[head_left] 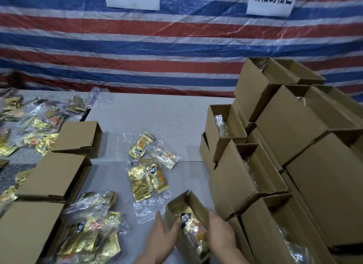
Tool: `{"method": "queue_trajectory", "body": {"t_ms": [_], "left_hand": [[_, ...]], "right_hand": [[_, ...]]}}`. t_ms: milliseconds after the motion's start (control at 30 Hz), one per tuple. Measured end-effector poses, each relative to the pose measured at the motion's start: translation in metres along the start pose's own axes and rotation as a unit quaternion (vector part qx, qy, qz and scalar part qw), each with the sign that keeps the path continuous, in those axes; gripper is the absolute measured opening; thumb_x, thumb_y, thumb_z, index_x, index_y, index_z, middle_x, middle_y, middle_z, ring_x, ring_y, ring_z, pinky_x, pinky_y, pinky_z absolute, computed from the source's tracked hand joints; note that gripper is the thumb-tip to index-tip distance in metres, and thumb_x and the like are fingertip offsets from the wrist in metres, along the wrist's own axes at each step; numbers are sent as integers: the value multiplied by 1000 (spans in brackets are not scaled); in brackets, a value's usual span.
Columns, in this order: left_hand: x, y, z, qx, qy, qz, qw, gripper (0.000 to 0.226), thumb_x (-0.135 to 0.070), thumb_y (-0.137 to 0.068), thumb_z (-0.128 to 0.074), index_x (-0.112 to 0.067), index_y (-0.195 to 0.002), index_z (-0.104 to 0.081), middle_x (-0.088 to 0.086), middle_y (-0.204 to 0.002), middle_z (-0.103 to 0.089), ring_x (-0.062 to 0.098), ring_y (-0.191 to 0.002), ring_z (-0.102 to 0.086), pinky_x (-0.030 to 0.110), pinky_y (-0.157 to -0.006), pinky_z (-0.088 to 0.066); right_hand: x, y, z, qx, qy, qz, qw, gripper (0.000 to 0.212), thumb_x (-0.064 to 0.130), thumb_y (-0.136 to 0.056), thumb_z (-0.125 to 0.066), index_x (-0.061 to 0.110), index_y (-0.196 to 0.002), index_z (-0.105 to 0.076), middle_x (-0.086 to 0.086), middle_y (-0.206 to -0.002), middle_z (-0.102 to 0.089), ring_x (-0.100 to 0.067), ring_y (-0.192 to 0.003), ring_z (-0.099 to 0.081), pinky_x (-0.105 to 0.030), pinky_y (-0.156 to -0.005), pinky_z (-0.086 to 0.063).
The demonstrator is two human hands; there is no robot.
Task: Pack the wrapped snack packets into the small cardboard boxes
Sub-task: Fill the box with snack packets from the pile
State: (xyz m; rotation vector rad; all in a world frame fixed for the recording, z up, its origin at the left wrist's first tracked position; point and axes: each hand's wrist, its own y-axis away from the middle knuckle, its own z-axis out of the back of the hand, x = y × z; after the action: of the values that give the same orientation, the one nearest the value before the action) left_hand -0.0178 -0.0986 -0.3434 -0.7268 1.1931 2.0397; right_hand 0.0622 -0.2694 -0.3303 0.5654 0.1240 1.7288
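Note:
A small open cardboard box (193, 201) stands at the near middle of the table with a gold wrapped snack packet (193, 227) lying inside it. My left hand (164, 235) holds the box's left wall, thumb curled over the rim. My right hand (221, 234) holds its right wall, thumb on the rim. Just beyond the box, loose gold packets in clear wrap (146, 174) lie on the grey table (157, 114). A bigger heap of packets (92, 228) lies at the near left.
Several open boxes with packets inside are stacked at the right (294, 145). Closed small boxes (77, 139) stand at the left, with more packets (33, 122) scattered behind them. A striped tarp (137, 47) with two paper signs hangs behind the table.

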Motion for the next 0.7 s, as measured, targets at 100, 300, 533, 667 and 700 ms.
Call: {"method": "queue_trajectory", "body": {"t_ms": [100, 300, 533, 667, 700], "left_hand": [[-23, -3, -25, 62, 60, 22, 996, 76, -50, -92, -61, -16, -151, -26, 0, -142, -49, 7, -121, -47, 9, -81, -31], [-55, -36, -52, 50, 79, -45, 995, 42, -16, -103, -41, -18, -145, -34, 7, -139, -55, 15, -114, -54, 21, -92, -43], [-88, -98, -47, 33, 90, -92, 991, 42, 0, -100, -32, -10, -138, -44, 6, -132, -55, 18, -116, -54, 16, -93, -45], [-105, -129, -49, 34, 113, -74, 990, 32, -1, -99, -33, -8, -127, -46, 5, -112, -58, 17, -100, -60, 7, -75, -46], [-109, -137, -49, 35, 119, -66, 990, 30, 0, -98, -34, -4, -124, -48, 15, -112, -61, 28, -103, -62, 22, -82, -52]], "right_hand": [[6, -13, 6, -28, -7, -42, 999, 32, 16, -100, -40, 23, -131, -41, -2, -124, -65, -23, -114, -64, -33, -91, -48], [12, -43, 10, -66, -56, -40, 995, 62, 10, -98, -37, 17, -156, -14, -5, -145, -42, -23, -127, -52, -34, -99, -42], [21, -96, 23, -161, 37, 61, 984, 49, 15, -98, -51, 17, -146, -43, -9, -158, -27, -24, -143, -34, -31, -116, -31], [25, -112, 30, -203, 62, 125, 969, 34, 11, -63, -88, 16, -93, -75, -5, -108, -70, -24, -96, -69, -31, -85, -57], [24, -115, 29, -177, 63, 122, 975, 30, 12, -72, -82, 17, -101, -73, -3, -112, -68, -23, -103, -66, -30, -96, -52]]}}
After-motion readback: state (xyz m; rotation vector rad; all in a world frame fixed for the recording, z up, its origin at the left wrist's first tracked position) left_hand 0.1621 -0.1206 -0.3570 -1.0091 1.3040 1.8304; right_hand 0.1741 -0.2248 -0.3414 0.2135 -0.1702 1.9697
